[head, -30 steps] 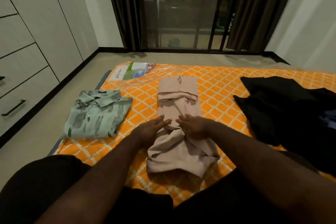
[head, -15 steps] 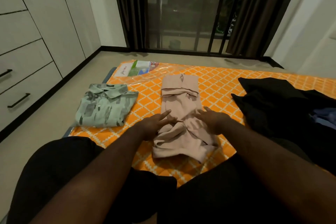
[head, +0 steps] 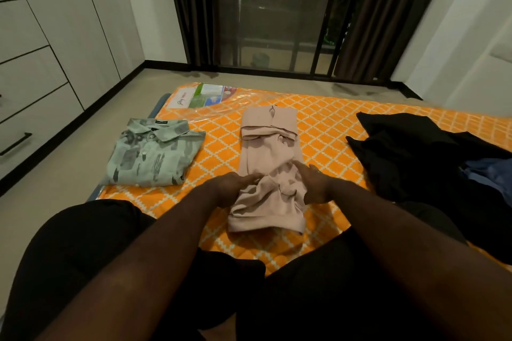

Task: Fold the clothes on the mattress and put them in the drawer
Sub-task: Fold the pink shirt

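Note:
A pale pink shirt lies lengthwise in the middle of the orange patterned mattress, folded narrow with its collar at the far end. My left hand rests on its left side with straight fingers. My right hand lies against its right side, fingers stretched toward the middle. The shirt's near half is bunched up between the two hands. A folded green printed shirt sits at the mattress's left edge. The closed drawers with dark handles are in the wardrobe at the left.
A heap of black clothes with a blue piece covers the right of the mattress. A plastic-wrapped label lies at its far corner. Grey floor runs between the mattress and wardrobe. My dark-clad legs are in front.
My hands have moved apart from the shirt's centre to its sides, and the near half of the pink shirt has bunched up higher between them. The camera has tilted up a little.

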`<action>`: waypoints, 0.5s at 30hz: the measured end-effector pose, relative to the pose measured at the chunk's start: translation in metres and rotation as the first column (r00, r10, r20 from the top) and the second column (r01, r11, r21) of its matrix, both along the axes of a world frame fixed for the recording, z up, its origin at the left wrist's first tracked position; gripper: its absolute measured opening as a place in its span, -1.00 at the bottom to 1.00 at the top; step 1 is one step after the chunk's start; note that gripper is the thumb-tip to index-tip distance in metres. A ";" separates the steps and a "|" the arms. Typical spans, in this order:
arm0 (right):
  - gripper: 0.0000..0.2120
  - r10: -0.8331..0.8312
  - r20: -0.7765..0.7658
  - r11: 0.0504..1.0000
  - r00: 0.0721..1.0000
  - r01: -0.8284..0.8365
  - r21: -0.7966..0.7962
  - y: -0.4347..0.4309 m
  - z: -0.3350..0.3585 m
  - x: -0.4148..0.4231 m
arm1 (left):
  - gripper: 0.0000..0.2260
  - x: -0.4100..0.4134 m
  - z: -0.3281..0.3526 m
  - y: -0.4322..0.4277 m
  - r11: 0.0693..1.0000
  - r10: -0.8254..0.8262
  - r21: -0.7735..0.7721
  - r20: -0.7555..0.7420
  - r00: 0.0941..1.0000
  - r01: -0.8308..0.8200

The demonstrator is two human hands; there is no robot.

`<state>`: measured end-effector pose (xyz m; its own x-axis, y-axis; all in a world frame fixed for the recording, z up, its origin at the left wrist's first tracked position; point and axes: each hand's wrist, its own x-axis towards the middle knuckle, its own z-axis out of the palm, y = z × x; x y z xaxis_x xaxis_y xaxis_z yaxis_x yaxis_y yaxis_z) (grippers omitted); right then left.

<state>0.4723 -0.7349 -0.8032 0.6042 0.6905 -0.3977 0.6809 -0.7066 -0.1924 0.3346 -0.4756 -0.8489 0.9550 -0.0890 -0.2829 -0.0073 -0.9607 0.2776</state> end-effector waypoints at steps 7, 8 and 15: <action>-0.71 -0.048 0.127 0.965 0.991 0.013 0.261 0.008 0.005 0.002 | -0.16 -0.004 0.009 0.000 0.971 0.093 -0.215 -0.056 0.994 -0.103; -0.75 -0.040 0.135 0.964 0.990 0.003 0.266 0.008 0.006 0.001 | -0.18 -0.003 0.009 0.000 0.967 0.093 -0.232 -0.056 0.994 -0.104; -0.82 0.060 0.107 0.982 0.992 -0.078 0.173 0.004 -0.002 0.005 | -0.30 -0.003 0.006 -0.005 0.963 0.082 -0.255 -0.037 0.996 -0.089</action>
<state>0.4774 -0.7311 -0.8049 0.5832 0.7859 -0.2052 0.7492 -0.6181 -0.2379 0.3312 -0.4807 -0.8426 0.9550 -0.0802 -0.2856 0.0820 -0.8540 0.5138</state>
